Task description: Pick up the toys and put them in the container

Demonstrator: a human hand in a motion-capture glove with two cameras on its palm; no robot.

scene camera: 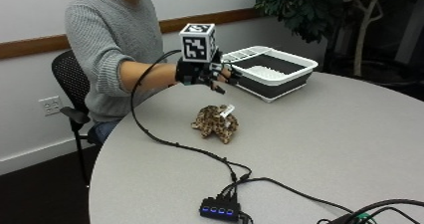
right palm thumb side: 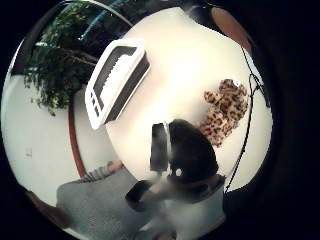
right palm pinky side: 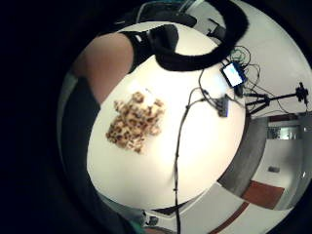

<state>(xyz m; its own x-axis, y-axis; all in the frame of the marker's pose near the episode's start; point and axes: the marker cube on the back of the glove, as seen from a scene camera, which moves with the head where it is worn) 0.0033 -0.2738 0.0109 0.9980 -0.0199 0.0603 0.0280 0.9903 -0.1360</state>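
Leopard toy: not yet picked up

Seen left to right in outside view: gloved right hand raised above table, apart from toy; fingers loosely curled, holding nothing (judged partly from thumb-side palm view). Leopard toy lying on table just below and beyond hand, white tag up. Container further right near table edge, apparently without toys. Nothing done so far; grasp, carry, drop all remaining. Other hand hidden; container floor partly obscured.
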